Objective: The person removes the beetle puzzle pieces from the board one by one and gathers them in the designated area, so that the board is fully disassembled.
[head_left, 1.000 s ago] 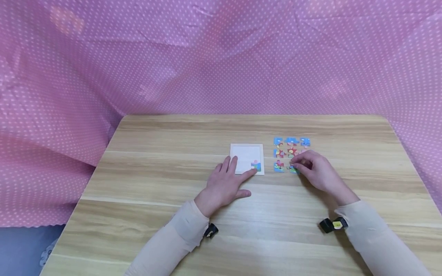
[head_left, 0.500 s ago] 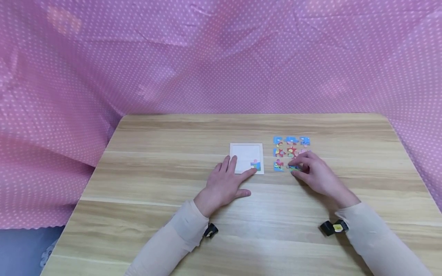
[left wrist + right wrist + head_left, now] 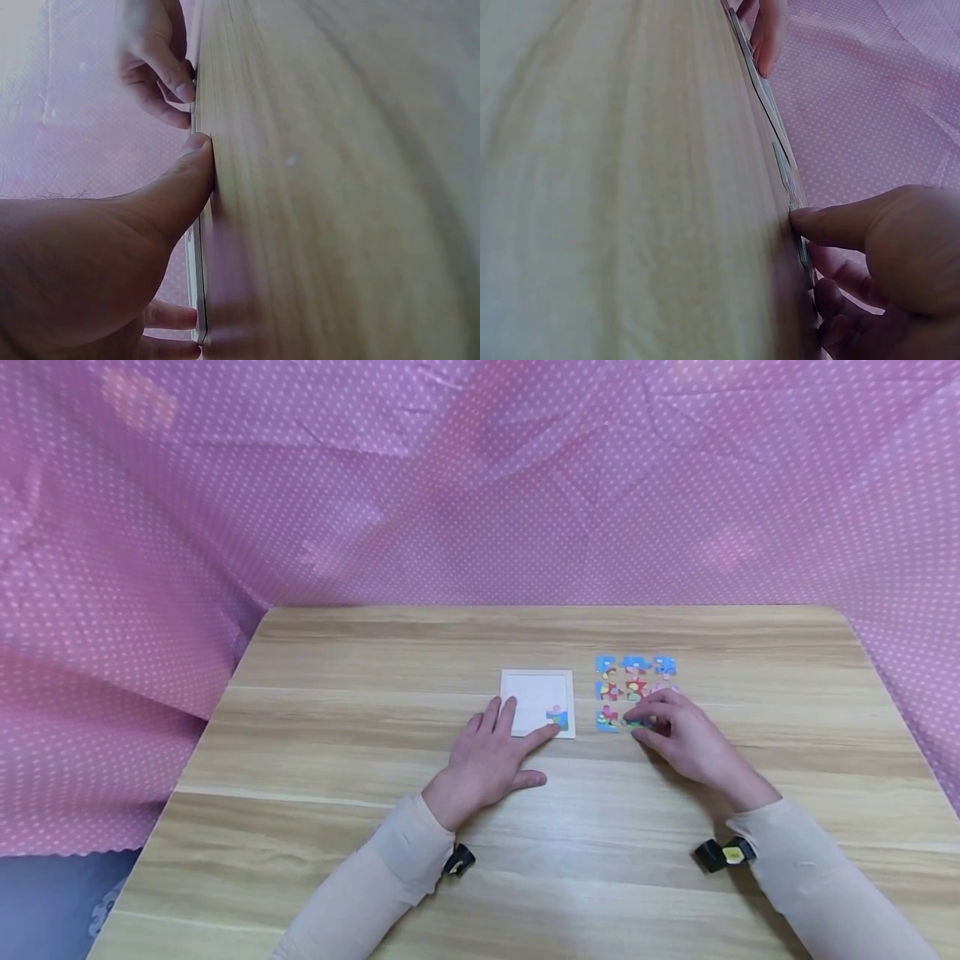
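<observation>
A white puzzle frame (image 3: 533, 675) lies on the table. A blue, green and pink jigsaw piece (image 3: 557, 717) sits in its lower right corner. My left hand (image 3: 487, 760) is spread at the frame, fingers extended, with the index fingertip on that corner. To the right, several loose jigsaw pieces (image 3: 635, 665) lie in rows. At the bottom row my right hand (image 3: 693, 735) grips a blue and green jigsaw piece (image 3: 640, 723) between thumb and fingers, low at the table; the hand partly hides it and the pieces beside it. In the right wrist view the thumb (image 3: 832, 223) meets a piece's edge.
The wooden table (image 3: 337, 693) ends at a pink dotted cloth (image 3: 480, 485) hung behind and to the sides. A black wrist device (image 3: 459, 861) sits at the left cuff, and another black device (image 3: 723, 853) at the right.
My right thumb and index finger have spread a little and moved slightly left, around the bottom-row piece, then stayed nearly still. The left hand and the frame have kept their places.
</observation>
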`<action>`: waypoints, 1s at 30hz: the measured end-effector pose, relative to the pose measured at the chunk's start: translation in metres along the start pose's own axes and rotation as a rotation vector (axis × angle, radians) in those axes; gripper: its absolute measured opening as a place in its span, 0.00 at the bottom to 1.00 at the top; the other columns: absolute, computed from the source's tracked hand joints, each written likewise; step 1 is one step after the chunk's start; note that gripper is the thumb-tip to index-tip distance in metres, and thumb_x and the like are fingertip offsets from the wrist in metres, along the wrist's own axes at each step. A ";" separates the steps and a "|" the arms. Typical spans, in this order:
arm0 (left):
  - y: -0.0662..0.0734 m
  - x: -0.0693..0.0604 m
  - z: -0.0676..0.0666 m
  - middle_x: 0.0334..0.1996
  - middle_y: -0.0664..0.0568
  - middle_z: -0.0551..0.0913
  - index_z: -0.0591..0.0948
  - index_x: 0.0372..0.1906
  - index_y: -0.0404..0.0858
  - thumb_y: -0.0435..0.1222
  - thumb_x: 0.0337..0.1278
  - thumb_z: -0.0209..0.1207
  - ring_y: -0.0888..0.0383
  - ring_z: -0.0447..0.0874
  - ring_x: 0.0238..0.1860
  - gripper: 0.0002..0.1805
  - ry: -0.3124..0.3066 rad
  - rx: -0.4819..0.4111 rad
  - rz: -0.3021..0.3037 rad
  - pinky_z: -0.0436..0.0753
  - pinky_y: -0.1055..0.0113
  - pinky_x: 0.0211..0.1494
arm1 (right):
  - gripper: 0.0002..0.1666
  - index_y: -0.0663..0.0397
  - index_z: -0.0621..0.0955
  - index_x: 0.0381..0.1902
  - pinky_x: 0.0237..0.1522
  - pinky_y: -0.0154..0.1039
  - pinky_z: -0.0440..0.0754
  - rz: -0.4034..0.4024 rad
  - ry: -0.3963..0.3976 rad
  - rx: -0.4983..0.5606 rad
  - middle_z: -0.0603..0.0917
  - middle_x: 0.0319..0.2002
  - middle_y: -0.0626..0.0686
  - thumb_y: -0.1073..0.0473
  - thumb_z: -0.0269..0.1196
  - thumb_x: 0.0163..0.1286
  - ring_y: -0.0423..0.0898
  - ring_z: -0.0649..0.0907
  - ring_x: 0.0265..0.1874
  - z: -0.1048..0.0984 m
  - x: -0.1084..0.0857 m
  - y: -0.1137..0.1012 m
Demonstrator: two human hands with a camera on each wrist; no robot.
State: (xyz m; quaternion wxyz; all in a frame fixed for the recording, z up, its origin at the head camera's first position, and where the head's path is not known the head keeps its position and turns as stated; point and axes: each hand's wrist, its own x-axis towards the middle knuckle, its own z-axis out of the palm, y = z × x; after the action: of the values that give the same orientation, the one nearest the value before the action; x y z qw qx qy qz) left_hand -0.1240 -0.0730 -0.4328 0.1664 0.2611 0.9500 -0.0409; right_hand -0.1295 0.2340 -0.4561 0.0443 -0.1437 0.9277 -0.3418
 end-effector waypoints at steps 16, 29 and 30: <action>0.000 0.000 0.000 0.87 0.34 0.52 0.55 0.85 0.75 0.70 0.72 0.51 0.34 0.50 0.87 0.41 0.005 0.007 0.000 0.64 0.42 0.85 | 0.13 0.57 0.90 0.54 0.40 0.34 0.74 0.012 0.010 0.021 0.83 0.53 0.57 0.66 0.71 0.73 0.47 0.76 0.41 -0.001 0.000 -0.001; 0.002 -0.001 -0.002 0.87 0.36 0.53 0.53 0.86 0.75 0.71 0.72 0.51 0.33 0.51 0.87 0.41 -0.002 0.020 -0.016 0.66 0.44 0.85 | 0.13 0.54 0.90 0.54 0.52 0.47 0.79 -0.086 0.024 0.057 0.88 0.51 0.56 0.64 0.72 0.73 0.53 0.82 0.50 0.005 0.009 -0.015; 0.002 -0.001 -0.003 0.87 0.36 0.52 0.53 0.86 0.76 0.71 0.72 0.50 0.33 0.50 0.87 0.41 -0.003 0.020 -0.017 0.66 0.44 0.85 | 0.13 0.54 0.90 0.54 0.54 0.50 0.80 -0.090 0.017 0.061 0.88 0.52 0.56 0.63 0.72 0.73 0.53 0.83 0.51 0.007 0.012 -0.018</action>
State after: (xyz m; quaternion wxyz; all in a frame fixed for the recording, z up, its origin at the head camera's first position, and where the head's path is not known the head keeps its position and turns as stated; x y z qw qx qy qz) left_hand -0.1229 -0.0718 -0.4299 0.1648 0.2545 0.9515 -0.0523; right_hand -0.1351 0.2129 -0.4493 0.0254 -0.1812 0.9097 -0.3727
